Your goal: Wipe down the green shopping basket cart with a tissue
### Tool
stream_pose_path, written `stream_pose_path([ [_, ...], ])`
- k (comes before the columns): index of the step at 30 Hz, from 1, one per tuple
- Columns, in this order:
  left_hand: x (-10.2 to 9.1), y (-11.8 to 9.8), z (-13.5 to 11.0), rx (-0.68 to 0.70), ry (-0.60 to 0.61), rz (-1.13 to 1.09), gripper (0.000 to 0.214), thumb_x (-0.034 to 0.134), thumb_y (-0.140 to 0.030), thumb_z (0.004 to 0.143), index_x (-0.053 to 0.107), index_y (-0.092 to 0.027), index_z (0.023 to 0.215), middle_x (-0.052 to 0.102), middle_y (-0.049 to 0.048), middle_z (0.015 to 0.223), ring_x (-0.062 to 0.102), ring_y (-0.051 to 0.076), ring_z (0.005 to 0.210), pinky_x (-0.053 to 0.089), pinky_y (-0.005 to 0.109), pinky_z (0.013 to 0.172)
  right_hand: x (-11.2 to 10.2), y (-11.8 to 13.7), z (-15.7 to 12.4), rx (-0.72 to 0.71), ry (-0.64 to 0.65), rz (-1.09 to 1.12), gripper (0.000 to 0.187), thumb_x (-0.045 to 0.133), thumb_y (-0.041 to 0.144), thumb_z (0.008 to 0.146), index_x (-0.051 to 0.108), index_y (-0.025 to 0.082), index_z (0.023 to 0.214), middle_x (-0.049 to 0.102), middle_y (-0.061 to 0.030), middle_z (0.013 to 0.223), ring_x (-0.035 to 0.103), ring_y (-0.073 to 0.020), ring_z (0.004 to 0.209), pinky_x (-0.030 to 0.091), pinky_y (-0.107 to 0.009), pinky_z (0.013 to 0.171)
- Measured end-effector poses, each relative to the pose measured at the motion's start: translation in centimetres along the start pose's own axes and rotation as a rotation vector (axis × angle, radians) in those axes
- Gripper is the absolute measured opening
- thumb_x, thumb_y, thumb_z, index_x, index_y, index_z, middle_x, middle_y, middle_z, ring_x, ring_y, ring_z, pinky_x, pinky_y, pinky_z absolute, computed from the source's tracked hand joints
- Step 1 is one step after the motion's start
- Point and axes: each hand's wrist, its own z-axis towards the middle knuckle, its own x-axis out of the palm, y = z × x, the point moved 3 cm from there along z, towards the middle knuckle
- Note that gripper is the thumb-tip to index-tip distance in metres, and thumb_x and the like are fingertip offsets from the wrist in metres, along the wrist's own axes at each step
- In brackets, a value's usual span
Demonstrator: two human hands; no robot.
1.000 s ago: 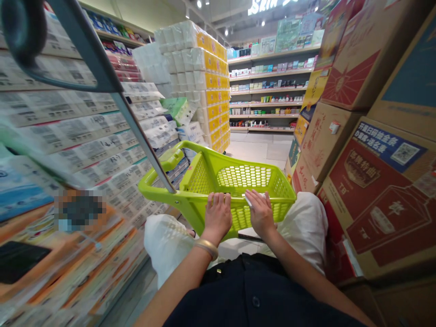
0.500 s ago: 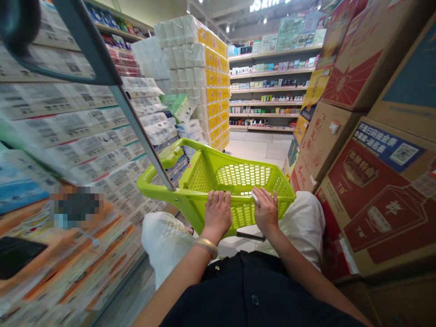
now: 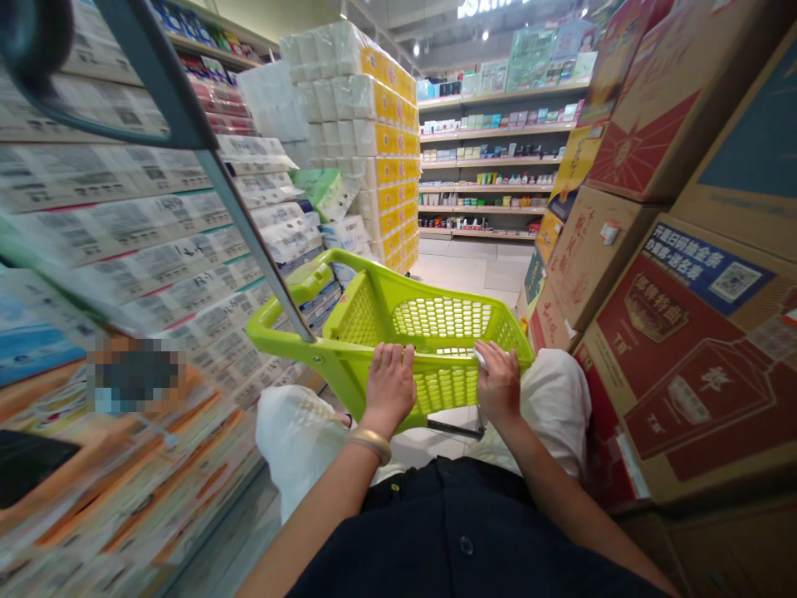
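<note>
A lime-green shopping basket [image 3: 445, 390] with latticed sides stands between my knees, its long side towards me. Its inside shows no goods. Over the near rim my left hand [image 3: 391, 386] is hooked, fingers curled onto the edge. Farther right along that same rim my right hand [image 3: 501, 386] grips with bent fingers. Something small and white [image 3: 479, 358] shows at the right thumb; its kind is unclear. From the basket's left end a metal pole [image 3: 255, 241] slants up to a dark grey handle [image 3: 168, 79].
Stacked wrapped paper packs [image 3: 124, 224] line my left, with a pixelated patch low down. Cardboard cartons [image 3: 691, 349] rise close on my right. Ahead stand a tall stack of yellow-and-white tissue packs [image 3: 392, 158], tiled floor [image 3: 473, 262] and shelves of small boxes [image 3: 491, 162].
My hands have slid farther apart along the rim, the left one slightly left, the right one right. The basket appears a little farther left in view.
</note>
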Motion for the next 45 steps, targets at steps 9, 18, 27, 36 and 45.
stream_pose_path([
  [9,0.4,-3.0,0.2,0.117,0.044,-0.095,0.070,0.054,-0.020,0.075,0.040,-0.011,0.143,0.044,0.0139,0.149,0.026,0.028,0.144,0.016,0.050,0.121,2.1,4.4,-0.5,-0.238,0.193,0.106,0.050,0.039,0.008,0.085,0.059,0.022,0.129,0.064,-0.0064,0.131,0.054,-0.0198,0.127,0.032,-0.044,0.115],
  [18,0.7,-2.0,-0.2,0.133,0.041,-0.135,0.067,0.050,-0.015,0.077,0.039,-0.012,0.143,0.051,0.0101,0.143,0.031,0.026,0.142,0.017,0.045,0.122,-0.5,-1.9,0.3,0.025,-0.026,-0.018,0.041,0.040,0.010,0.086,0.065,0.016,0.118,0.069,-0.0130,0.120,0.055,-0.0255,0.124,0.031,-0.052,0.113],
  [27,1.2,-1.2,-0.9,0.075,-0.002,-0.094,0.070,0.057,-0.017,0.074,0.042,-0.020,0.142,0.051,0.0118,0.136,0.032,0.032,0.140,0.014,0.056,0.121,1.6,1.4,-0.3,-0.153,0.132,0.051,0.043,0.040,0.009,0.087,0.064,0.019,0.120,0.067,-0.0075,0.125,0.054,-0.0233,0.125,0.031,-0.049,0.113],
  [36,1.6,-0.7,-1.5,0.031,-0.041,-0.096,0.065,0.058,-0.019,0.073,0.046,-0.015,0.137,0.051,0.0148,0.135,0.027,0.032,0.144,0.017,0.054,0.121,0.8,-0.9,0.4,0.026,-0.024,0.009,0.036,0.043,0.012,0.085,0.068,0.016,0.112,0.071,-0.0123,0.112,0.058,-0.0268,0.113,0.040,-0.050,0.105],
  [45,2.1,-0.8,-1.6,0.063,-0.025,-0.119,0.066,0.056,-0.018,0.074,0.041,-0.013,0.138,0.049,0.0151,0.139,0.027,0.030,0.144,0.019,0.051,0.121,1.4,0.8,0.0,-0.109,0.091,0.071,0.039,0.040,0.011,0.089,0.065,0.019,0.118,0.069,-0.0095,0.119,0.057,-0.0239,0.118,0.035,-0.049,0.110],
])
